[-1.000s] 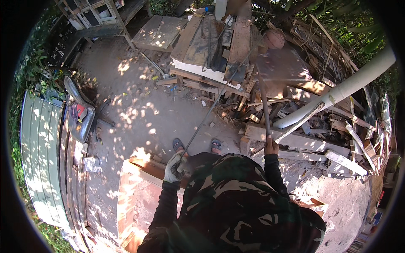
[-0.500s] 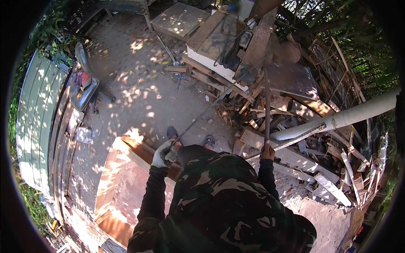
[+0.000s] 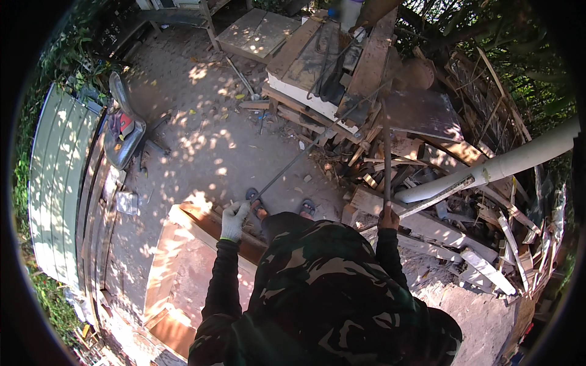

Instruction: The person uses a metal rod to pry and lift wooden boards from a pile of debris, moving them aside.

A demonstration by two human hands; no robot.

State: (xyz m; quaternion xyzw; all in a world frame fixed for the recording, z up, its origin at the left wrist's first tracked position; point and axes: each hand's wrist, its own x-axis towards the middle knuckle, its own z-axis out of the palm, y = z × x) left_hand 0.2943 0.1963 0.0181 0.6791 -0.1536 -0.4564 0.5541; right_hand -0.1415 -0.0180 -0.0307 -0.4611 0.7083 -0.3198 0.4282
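My left hand [image 3: 234,221], in a whitish work glove, is closed around the near end of a thin dark rod [image 3: 287,168]. The rod slants away to the upper right, its far part lying against the woodpile. My bare right hand [image 3: 388,217] grips the lower end of a long brown pole [image 3: 386,152], which points straight ahead beside the pile. Whether the two far ends touch is hard to make out. Below the left hand lies an open wooden frame or box [image 3: 192,216].
A heap of scrap boards [image 3: 427,232] fills the right side, crossed by a thick pale pipe [image 3: 488,171]. Ahead stands a stack with planks on top [image 3: 299,52]. A chair [image 3: 125,137] and a pale green corrugated sheet [image 3: 58,189] are at left.
My left hand has shifted slightly left and up, turning so the glove's back shows more. The right hand keeps its hold on the pole, almost unmoved. The view has shifted slightly.
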